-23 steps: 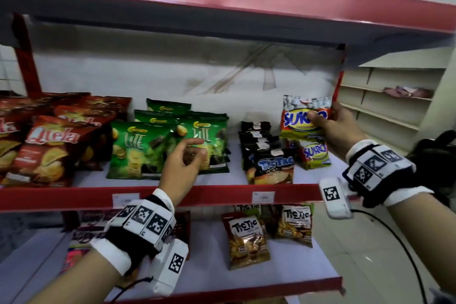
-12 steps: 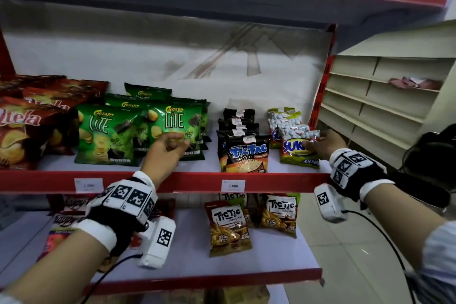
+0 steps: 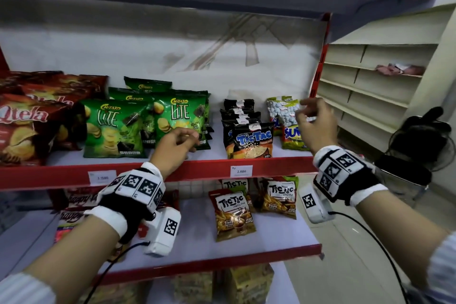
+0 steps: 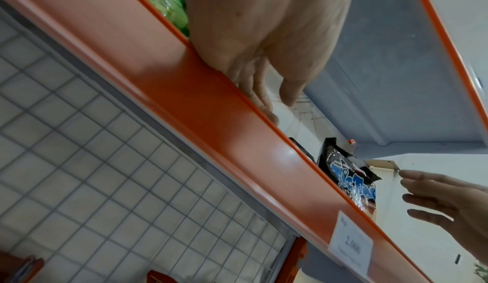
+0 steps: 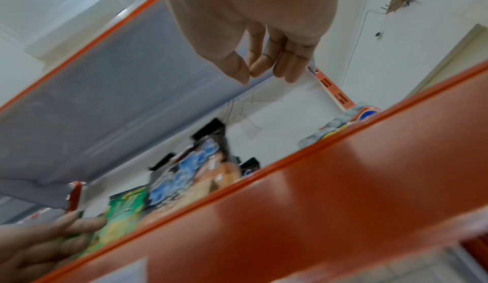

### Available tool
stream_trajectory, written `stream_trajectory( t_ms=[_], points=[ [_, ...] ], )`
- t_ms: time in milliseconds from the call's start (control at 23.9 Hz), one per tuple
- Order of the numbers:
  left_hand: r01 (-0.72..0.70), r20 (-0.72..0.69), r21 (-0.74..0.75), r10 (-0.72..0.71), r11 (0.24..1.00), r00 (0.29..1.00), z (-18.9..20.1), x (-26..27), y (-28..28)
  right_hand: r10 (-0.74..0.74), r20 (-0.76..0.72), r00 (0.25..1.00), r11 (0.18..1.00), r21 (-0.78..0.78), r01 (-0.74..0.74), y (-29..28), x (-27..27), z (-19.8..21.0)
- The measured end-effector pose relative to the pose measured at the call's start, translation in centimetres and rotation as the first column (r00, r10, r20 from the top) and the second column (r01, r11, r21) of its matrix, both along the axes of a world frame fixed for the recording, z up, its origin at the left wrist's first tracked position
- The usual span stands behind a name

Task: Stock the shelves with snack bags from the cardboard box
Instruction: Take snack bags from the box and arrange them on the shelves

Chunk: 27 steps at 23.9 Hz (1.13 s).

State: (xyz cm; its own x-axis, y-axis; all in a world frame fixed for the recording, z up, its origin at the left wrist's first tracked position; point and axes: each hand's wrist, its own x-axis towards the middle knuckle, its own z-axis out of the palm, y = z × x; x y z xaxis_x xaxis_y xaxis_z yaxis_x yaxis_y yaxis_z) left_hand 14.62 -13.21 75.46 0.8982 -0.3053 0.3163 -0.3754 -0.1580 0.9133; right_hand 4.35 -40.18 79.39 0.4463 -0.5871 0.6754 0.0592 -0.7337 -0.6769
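My left hand (image 3: 172,147) is hanging just in front of the green Chitato Lite chip bags (image 3: 179,116) on the middle shelf, fingers loosely curled and holding nothing. From the left wrist cam you can see the fingers (image 4: 260,97) just above the red front lip of the shelf (image 3: 207,169), not touching any bag as far as I can tell. My right hand (image 3: 315,123) is up in front of the Sukro peanut bags with the clear window of pale blue-white nuts (image 3: 283,108), at the right end of the same shelf. It's empty too, with thumb and fingers relaxed and nearly meeting at the tips. The wrist cam shows nothing between them.

Between the two sit the black Tic Tac snack bags (image 3: 251,139), lined up in a row front to back. Far left are the dark red Qtela chip bags (image 3: 27,126). All of it stands on the white shelf board, with white price tags (image 3: 241,171) stuck on the red lip.

The shelf below has brown Tic Tic stick-snack bags (image 3: 233,212) leaning back, plus some red bags on the left that my arm mostly hides. A wire grid backs that lower level.

Off to the right there's a cream shelving unit (image 3: 370,86) with a pinkish bundle (image 3: 397,69) on one level, and a black fan (image 3: 419,140) standing on the tiled floor. Can't see the cardboard box.
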Motion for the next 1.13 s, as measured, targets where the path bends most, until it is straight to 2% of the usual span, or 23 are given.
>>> stream_trajectory(
  t_ms=[167, 293, 418, 544, 669, 795, 837, 879, 1004, 1046, 1130],
  points=[
    [0.069, 0.078, -0.074, -0.063, 0.995, 0.995, -0.1, -0.4, 1.6, 0.098, 0.086, 0.991, 0.995, -0.012, -0.097, 6.7, -1.3, -1.7],
    [0.037, 0.22, -0.131, -0.007, 0.991, 0.976, -1.4, -1.6, 2.4, 0.109, 0.092, 0.99, 0.993, -0.045, -0.105, 10.5, -2.3, -3.7],
    [0.03, 0.389, -0.189, 0.047, 0.982, 0.92, -4.8, -3.7, 3.8, 0.1, 0.112, 0.989, 0.994, -0.058, -0.094, 14.0, -3.4, -7.2],
    [0.104, 0.499, -0.073, -0.054, 0.992, 0.865, -9.5, -5.5, 5.0, 0.097, 0.112, 0.989, 0.993, -0.073, -0.089, 16.4, -4.2, -11.9],
    [0.191, 0.379, 0.094, -0.212, 0.977, 0.901, -15.1, -7.1, 5.4, 0.159, 0.004, 0.987, 0.987, -0.005, -0.159, 18.1, -4.9, -17.4],
    [0.212, 0.026, 0.237, -0.224, 0.948, 0.974, -21.9, -7.7, 5.9, 0.26, -0.198, 0.945, 0.961, 0.154, -0.231, 19.1, -5.2, -24.1],
    [0.211, -0.119, 0.285, -0.184, 0.935, 0.976, -25.8, -8.0, 5.7, 0.32, -0.297, 0.9, 0.941, 0.212, -0.265, 19.2, -5.0, -28.2],
    [0.226, -0.186, 0.313, -0.174, 0.922, 0.967, -27.5, -8.3, 6.1, 0.364, -0.349, 0.863, 0.925, 0.243, -0.292, 19.6, -5.5, -30.1],
    [0.221, -0.331, 0.368, -0.095, 0.903, 0.939, -35.8, -8.2, 6.2, 0.465, -0.524, 0.714, 0.88, 0.366, -0.303, 19.0, -5.7, -39.6],
    [0.21, -0.375, 0.385, -0.056, 0.898, 0.925, -40.7, -9.0, 6.2, 0.509, -0.592, 0.625, 0.858, 0.404, -0.316, 19.3, -6.0, -45.2],
    [0.174, -0.437, 0.384, 0.013, 0.907, 0.899, -46.8, -9.2, 6.7, 0.556, -0.66, 0.505, 0.831, 0.442, -0.337, 18.9, -6.0, -51.3]
  ],
)
